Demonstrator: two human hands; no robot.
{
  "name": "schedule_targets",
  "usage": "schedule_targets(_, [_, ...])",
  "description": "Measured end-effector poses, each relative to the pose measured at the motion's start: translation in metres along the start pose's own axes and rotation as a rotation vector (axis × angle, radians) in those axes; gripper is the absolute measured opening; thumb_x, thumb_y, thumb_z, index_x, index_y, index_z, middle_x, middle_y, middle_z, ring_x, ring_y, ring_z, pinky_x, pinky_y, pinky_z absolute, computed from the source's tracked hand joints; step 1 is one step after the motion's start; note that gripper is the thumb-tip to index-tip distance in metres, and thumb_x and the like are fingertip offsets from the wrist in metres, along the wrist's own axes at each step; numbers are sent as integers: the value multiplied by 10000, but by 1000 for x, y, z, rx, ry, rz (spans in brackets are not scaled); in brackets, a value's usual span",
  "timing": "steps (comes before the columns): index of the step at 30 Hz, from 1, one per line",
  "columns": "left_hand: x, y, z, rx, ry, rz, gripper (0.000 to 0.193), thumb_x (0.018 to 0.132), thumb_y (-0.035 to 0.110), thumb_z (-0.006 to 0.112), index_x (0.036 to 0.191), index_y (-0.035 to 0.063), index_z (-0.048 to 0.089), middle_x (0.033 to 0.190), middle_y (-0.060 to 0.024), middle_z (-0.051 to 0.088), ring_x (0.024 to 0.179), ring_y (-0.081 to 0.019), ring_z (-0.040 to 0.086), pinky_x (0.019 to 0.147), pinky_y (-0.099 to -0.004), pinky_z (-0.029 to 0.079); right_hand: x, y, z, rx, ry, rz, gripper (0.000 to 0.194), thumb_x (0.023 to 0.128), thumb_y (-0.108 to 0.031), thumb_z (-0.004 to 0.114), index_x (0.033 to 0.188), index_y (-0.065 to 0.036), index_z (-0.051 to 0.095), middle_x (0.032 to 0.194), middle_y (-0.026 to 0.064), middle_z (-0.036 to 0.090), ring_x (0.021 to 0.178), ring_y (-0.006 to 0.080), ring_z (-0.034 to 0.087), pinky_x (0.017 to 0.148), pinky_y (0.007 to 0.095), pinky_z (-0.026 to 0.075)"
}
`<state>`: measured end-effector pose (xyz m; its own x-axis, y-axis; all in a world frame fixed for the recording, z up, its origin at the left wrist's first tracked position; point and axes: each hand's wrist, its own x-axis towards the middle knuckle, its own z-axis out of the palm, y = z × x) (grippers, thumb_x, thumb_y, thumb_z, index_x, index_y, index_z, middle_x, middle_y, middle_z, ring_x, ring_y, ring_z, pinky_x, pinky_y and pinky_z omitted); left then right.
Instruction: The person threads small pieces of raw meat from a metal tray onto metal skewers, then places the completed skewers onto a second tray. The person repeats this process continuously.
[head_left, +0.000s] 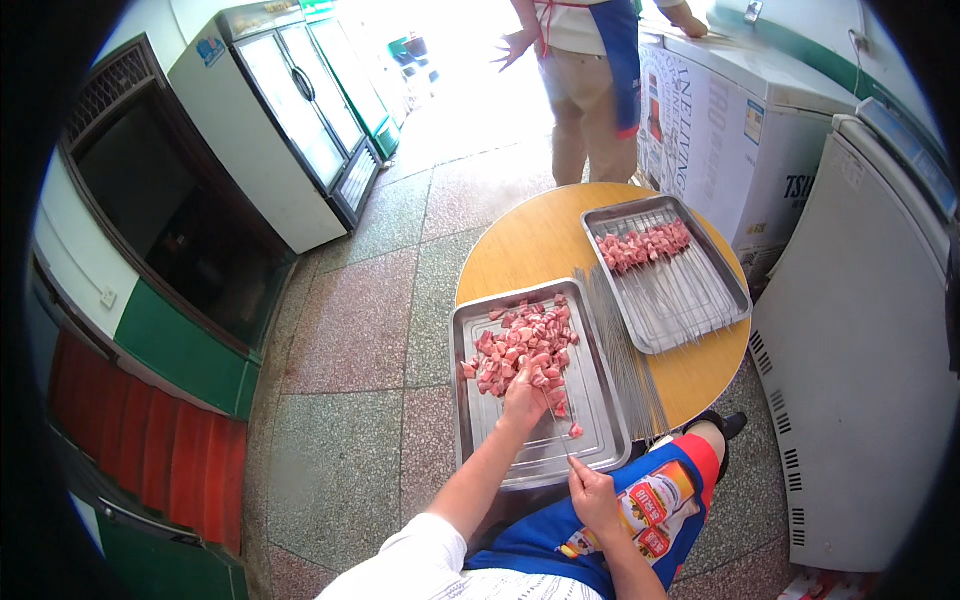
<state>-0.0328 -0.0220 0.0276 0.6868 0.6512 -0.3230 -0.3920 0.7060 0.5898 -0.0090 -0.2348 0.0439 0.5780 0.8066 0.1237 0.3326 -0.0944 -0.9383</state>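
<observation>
My left hand (526, 397) is at the lower edge of a heap of raw meat cubes (517, 337) in a metal tray (467, 442), its fingers on a piece of meat. My right hand (592, 491), near the tray's front edge, grips the lower end of a thin metal skewer (559, 429) that runs up to the left hand. A single meat cube (575, 430) lies apart, beside the skewer. Right of this tray lies a bundle of bare metal skewers (619, 345). A second metal tray (720, 300) holds a row of skewered meat (643, 245).
Both trays stand on a round wooden table (510, 247). Beyond it a person (589, 90) in a blue apron rests a hand on a white chest freezer (705, 127). A white appliance (862, 337) stands close on the right, a glass-door refrigerator (300, 112) farther left.
</observation>
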Motion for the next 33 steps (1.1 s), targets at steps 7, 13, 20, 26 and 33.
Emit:
schedule_targets(7, [9, -9, -9, 48, -13, 11, 230, 953, 304, 388, 866, 116, 488, 687, -20, 531, 617, -169, 569, 534, -330, 512, 0, 1, 0, 6, 14, -30, 260, 823, -71, 536, 1054, 31, 597, 777, 244, 607, 677, 347, 619, 577, 364, 489])
schedule_targets(13, [6, -14, -7, 121, 5, 105, 216, 949, 270, 406, 839, 102, 486, 654, -22, 509, 581, -151, 538, 514, -309, 493, -1, 2, 1, -28, 7, -11, 258, 823, -82, 537, 1049, 22, 600, 780, 237, 609, 680, 347, 617, 584, 378, 491])
schedule_targets(20, [11, -30, -8, 179, 97, 129, 236, 945, 278, 421, 817, 89, 485, 639, -26, 498, 540, -146, 510, 485, -289, 468, -1, 4, 2, -67, 10, 16, 254, 820, -96, 532, 1029, 25, 610, 767, 236, 609, 674, 352, 616, 591, 387, 494])
schedule_targets(26, [5, -38, -4, 188, 96, 48, 245, 942, 296, 428, 807, 93, 460, 638, -26, 497, 514, -148, 505, 466, -277, 464, 0, 3, 4, -68, 34, 3, 250, 817, -83, 532, 1016, 47, 607, 761, 248, 604, 672, 357, 615, 594, 393, 492])
schedule_targets(33, [-18, -62, 3, 283, 14, -101, 262, 931, 334, 449, 827, 94, 464, 655, -26, 515, 532, -147, 525, 476, -277, 468, 2, 5, 4, -40, 131, 26, 244, 825, -73, 522, 1007, 70, 601, 776, 262, 602, 695, 361, 621, 602, 393, 490])
